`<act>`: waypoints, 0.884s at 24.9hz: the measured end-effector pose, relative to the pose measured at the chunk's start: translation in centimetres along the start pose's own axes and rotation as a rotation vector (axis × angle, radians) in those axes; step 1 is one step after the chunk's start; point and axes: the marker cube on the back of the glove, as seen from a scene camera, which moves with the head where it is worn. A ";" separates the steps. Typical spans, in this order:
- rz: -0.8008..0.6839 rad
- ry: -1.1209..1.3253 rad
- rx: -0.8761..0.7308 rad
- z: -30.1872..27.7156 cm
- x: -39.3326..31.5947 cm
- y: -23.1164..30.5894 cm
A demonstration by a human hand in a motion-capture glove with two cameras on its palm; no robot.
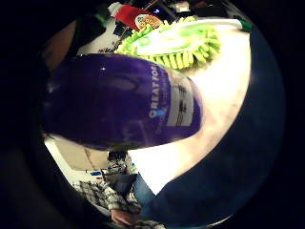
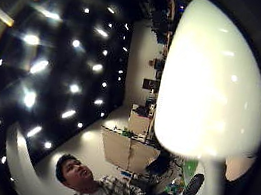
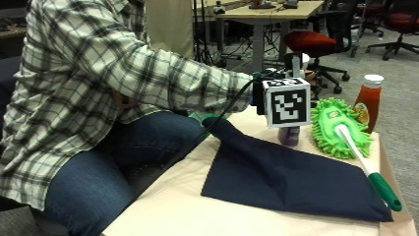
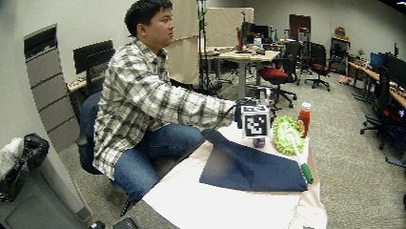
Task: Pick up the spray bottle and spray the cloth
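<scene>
Hand: the gloved right hand grips the purple spray bottle upright.
Cloth: navy cloth lies across the counter, beside a green duster.

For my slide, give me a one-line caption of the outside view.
Seated person reaches to a purple spray bottle beside a green duster, with a navy cloth on the table.

Seated person: long-sleeved shirt in a white, grey and dark plaid, buttoned cuff at the right wrist; blue denim jeans. Right hand covered by a black glove, largely hidden in the outside view.
</scene>
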 end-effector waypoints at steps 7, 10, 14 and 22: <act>-0.014 0.053 -0.034 -1.1 -0.6 1.0; -0.020 0.142 -0.066 -1.8 -0.9 1.7; -0.029 0.329 -0.103 -3.6 -1.4 3.5; 0.059 0.863 -0.082 -10.6 -3.1 9.7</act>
